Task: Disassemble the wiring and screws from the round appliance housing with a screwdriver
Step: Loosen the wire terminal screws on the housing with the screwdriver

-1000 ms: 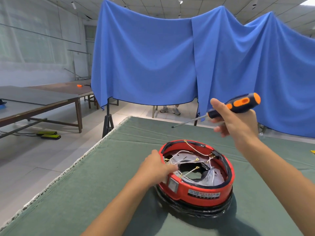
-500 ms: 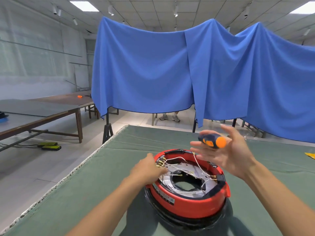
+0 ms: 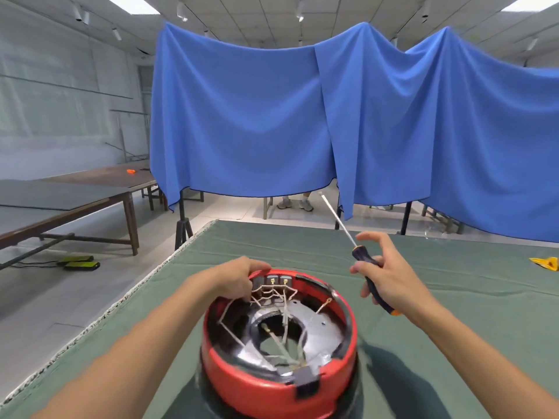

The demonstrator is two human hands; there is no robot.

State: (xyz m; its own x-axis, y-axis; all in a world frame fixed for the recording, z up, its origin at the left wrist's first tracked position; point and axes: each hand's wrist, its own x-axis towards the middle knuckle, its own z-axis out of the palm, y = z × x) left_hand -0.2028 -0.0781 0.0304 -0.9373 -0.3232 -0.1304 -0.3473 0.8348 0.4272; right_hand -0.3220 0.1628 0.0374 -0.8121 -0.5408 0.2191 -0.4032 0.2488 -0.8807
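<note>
- Housing (image 3: 278,385): round, red, sitting open side up on the counter (image 3: 453,297), near its front edge and roughly centred between the two arms; a black rim is showing under the red wall.
- Wires (image 3: 273,294): pale leads are criss-crossing inside the housing, running from a row of terminals at the far wall down toward the metal plate around the central opening. One lead with a ring lug is lying against the right inner wall.
- Left hand (image 3: 239,278): gripping the far left rim of the housing, fingers curling over the edge and down among the wires near the terminals.
- Right hand (image 3: 390,276): holding the screwdriver (image 3: 367,270) by its dark handle, above the counter and just right of the housing, not touching it. Thumb and lower fingers are wrapping the handle; the index finger is lifting off, extended.
- Screwdriver: shaft is pointing up and away to the left, tip in the air in front of the curtain (image 3: 242,116); orange butt end is showing below the palm.
- Counter: covered in green cloth; a small yellow item (image 3: 543,263) is lying at the far right edge.
- Beyond: blue curtain hanging across stands, brown tables (image 3: 75,192) standing to the left on a tiled floor.
</note>
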